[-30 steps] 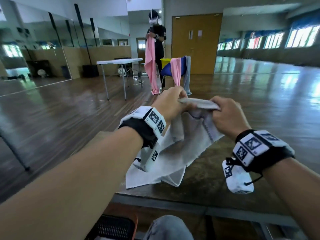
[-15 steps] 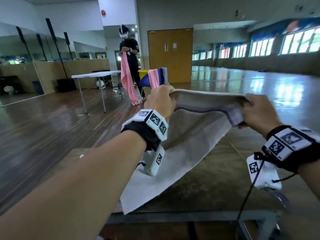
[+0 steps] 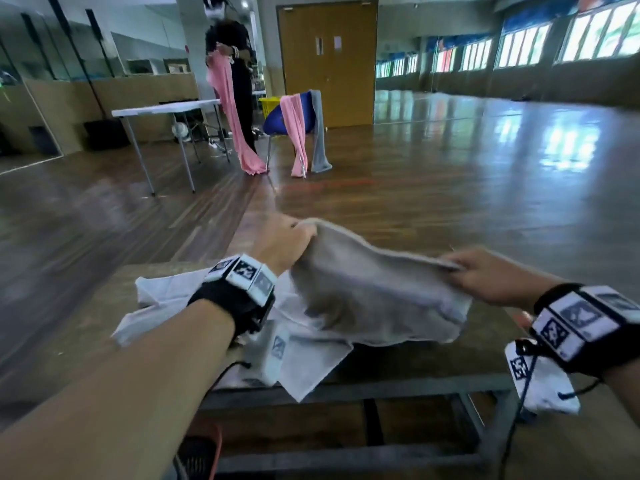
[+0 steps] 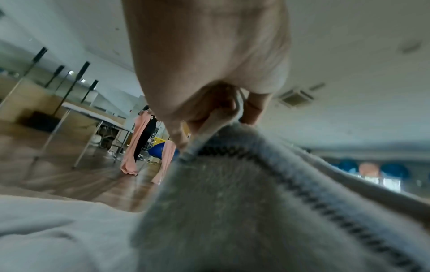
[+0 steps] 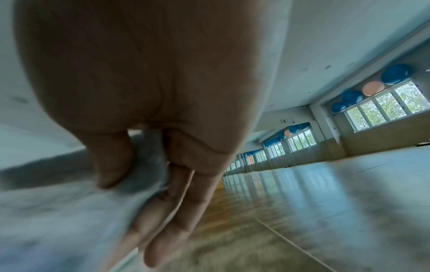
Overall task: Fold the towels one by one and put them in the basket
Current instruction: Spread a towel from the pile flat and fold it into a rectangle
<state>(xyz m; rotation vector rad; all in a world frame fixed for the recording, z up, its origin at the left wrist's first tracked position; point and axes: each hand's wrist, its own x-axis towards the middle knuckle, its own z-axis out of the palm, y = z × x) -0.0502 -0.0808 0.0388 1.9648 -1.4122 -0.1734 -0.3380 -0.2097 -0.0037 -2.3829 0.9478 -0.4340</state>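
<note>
Head view: nubby grey towel [image 3: 374,299], perhaps terry, between both hands.

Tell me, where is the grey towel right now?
In the head view, the grey towel is stretched between the left hand and right hand, sagging onto the table in front.
</note>
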